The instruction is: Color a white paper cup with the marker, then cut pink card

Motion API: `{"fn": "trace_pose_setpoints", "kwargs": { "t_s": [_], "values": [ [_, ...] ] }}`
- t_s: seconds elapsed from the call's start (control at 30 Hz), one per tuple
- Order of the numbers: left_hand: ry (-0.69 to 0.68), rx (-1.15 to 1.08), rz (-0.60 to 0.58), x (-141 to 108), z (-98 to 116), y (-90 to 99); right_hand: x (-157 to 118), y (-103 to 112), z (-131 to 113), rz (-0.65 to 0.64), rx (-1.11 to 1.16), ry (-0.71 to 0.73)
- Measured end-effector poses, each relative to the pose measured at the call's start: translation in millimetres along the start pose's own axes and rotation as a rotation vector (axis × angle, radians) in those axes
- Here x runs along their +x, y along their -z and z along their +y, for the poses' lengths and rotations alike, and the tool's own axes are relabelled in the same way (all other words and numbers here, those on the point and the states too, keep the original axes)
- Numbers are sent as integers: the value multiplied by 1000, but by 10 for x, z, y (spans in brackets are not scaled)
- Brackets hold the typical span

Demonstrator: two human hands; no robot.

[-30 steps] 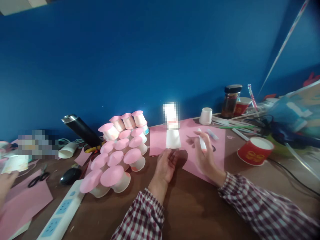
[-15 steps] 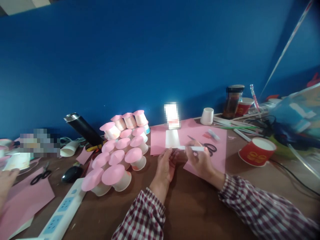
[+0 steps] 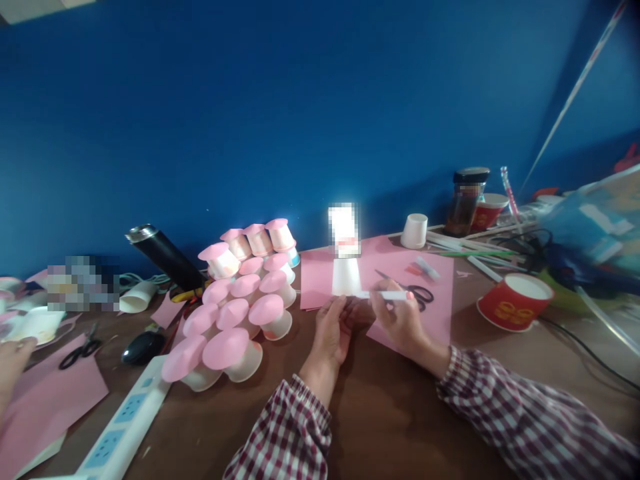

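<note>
My left hand (image 3: 334, 325) is closed at the lower edge of a white paper cup (image 3: 346, 277), its thumb along the rim. In my right hand (image 3: 400, 323) is a white marker pen (image 3: 390, 295), held in a writing grip with its tip end close to the cup's lower edge. Whether the tip touches the cup I cannot tell. Sheets of pink paper (image 3: 315, 280) lie under and behind the cup. Black-handled scissors (image 3: 423, 293) rest on the paper just beyond my right hand, partly behind the pen.
Left of my hands stand several upturned paper cups with pink paper cone tops (image 3: 227, 348). A power strip (image 3: 125, 417), a mouse (image 3: 144, 347) and a black flask (image 3: 167, 257) lie farther left, near another person's hand (image 3: 13, 367). On the right are a red paper bowl (image 3: 515, 313) and a jar (image 3: 466, 203).
Hardly anything differs. The pen and the cup have shifted very slightly, and the other person's hand at the far left has moved a little.
</note>
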State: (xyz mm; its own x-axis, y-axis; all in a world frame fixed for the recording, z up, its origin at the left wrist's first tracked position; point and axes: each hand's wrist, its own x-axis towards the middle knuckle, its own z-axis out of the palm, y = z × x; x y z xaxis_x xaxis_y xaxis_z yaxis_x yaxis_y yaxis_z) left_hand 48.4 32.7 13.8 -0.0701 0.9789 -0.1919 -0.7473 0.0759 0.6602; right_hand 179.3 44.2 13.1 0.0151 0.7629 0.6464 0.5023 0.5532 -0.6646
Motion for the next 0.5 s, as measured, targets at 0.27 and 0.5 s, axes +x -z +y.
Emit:
{"fn": "trace_pose_setpoints", "kwargs": {
  "t_s": [0.27, 0.5],
  "values": [
    [5, 17, -2, 2, -1, -11, 16, 16, -5, -2, -17, 18],
    [9, 37, 11, -3, -9, -4, 30, 28, -23, -30, -3, 5]
  ]
}}
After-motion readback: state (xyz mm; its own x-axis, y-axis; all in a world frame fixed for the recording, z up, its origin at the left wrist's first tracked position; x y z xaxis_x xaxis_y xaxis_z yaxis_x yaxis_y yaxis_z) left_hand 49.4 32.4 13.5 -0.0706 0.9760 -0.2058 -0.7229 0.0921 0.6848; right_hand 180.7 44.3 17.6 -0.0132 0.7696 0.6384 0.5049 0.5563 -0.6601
